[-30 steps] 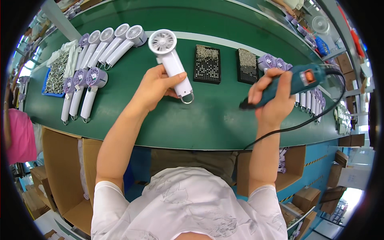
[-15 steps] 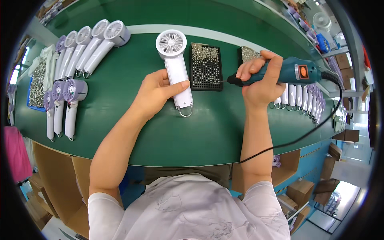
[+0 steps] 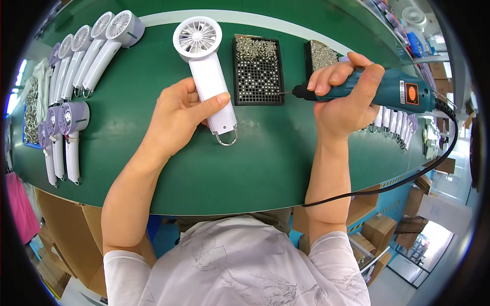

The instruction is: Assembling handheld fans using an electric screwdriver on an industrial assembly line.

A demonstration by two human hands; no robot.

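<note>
My left hand [image 3: 186,109] is closed around the handle of a white handheld fan [image 3: 210,81], thumb across its front. The fan's round grille points away from me and its wire loop toward me. My right hand [image 3: 344,97] grips a teal electric screwdriver [image 3: 390,92] held sideways, with its bit pointing left. The bit's tip is at the right edge of a black screw tray [image 3: 237,99], over the holes near its lower corner. Small screws stand in many of the holes and lie heaped at the far end. Whether a screw sits on the tip is too small to tell.
A second container of screws [image 3: 322,53] stands behind my right hand. Several finished-looking fans [image 3: 104,61] and some open-headed ones [image 3: 71,148] lie at the left, beside a blue bin [image 3: 31,117] of metal parts. More handles [image 3: 395,122] line the right. A black cord [image 3: 377,193] crosses my right forearm.
The whole view has shifted, so the bench appears closer and further left. Both hands keep their holds, and the bit stays at the tray's right edge.
</note>
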